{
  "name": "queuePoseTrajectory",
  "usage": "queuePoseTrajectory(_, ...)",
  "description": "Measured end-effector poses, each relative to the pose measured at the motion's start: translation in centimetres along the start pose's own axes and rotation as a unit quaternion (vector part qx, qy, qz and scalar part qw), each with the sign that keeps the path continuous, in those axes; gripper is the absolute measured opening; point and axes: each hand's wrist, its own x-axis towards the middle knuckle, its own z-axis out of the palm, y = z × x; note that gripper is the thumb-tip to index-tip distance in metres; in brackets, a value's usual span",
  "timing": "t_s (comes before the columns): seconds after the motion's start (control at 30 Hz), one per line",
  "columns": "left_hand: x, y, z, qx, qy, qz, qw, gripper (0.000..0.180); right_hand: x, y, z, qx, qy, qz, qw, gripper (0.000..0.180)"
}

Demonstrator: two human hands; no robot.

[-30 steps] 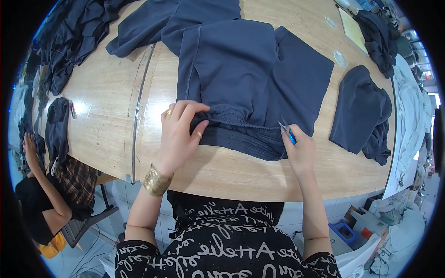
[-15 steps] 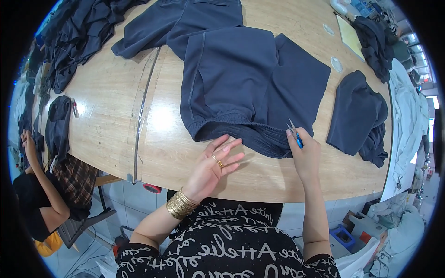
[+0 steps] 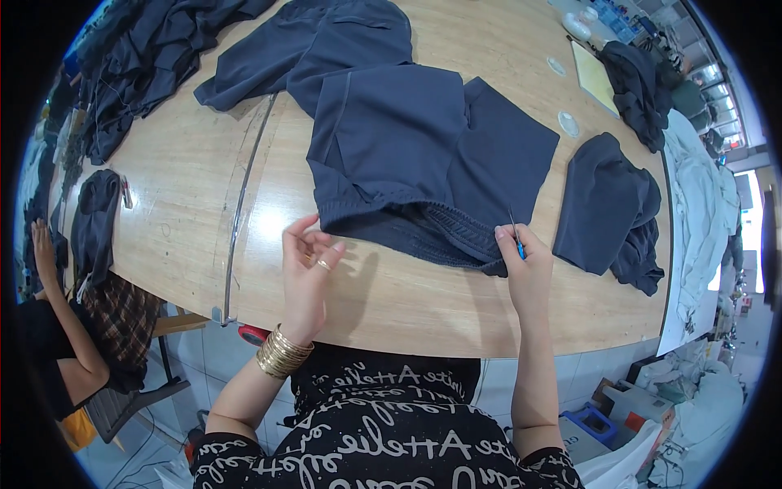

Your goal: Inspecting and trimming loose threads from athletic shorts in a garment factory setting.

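Observation:
Dark navy elastic-waist trousers (image 3: 391, 130) lie on the table in front of me, waistband (image 3: 423, 232) toward me. My right hand (image 3: 528, 261) is closed at the waistband's right end, thumb on the fabric edge. Small thread snips (image 3: 520, 244) with blue handles sit in that hand, their thin blades pointing away from me. At the waistband's left corner is my left hand (image 3: 305, 273), its index finger against the edge and thumb apart, the other fingers loosely curled. It wears rings and gold bangles (image 3: 283, 352).
Another dark garment (image 3: 350, 33) lies beyond the trousers. Folded dark pieces (image 3: 607, 204) sit on the right, a dark heap (image 3: 155, 65) at far left. A metal strip (image 3: 244, 212) crosses the wooden table (image 3: 187, 204). A co-worker's arm (image 3: 65, 301) shows at left.
My left hand has moved left from below the waistband to its left corner, and its spread fingers have curled in. My right hand keeps the snips at the waistband's right end.

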Motion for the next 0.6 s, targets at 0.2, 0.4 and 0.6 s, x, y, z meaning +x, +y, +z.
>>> queuePoseTrajectory(0.2, 4.0, 3.6, 3.2, 0.478, 0.033, 0.417, 0.773, 0.044, 0.1, -0.5, -0.2, 0.03, -0.007, 0.013, 0.999, 0.024)
queuePoseTrajectory(0.4, 9.7, 3.2, 1.3, 0.29, -0.233, 0.143, 0.917, 0.027, 0.6, -0.3, -1.8, -0.043, 0.056, -0.026, 0.997, 0.024)
queuePoseTrajectory(0.6, 8.8, 4.8, 1.1, 0.214, -0.243, 0.082, 0.942, 0.028, 1.1, 0.6, -3.3, -0.044, 0.062, -0.019, 0.997, 0.026)
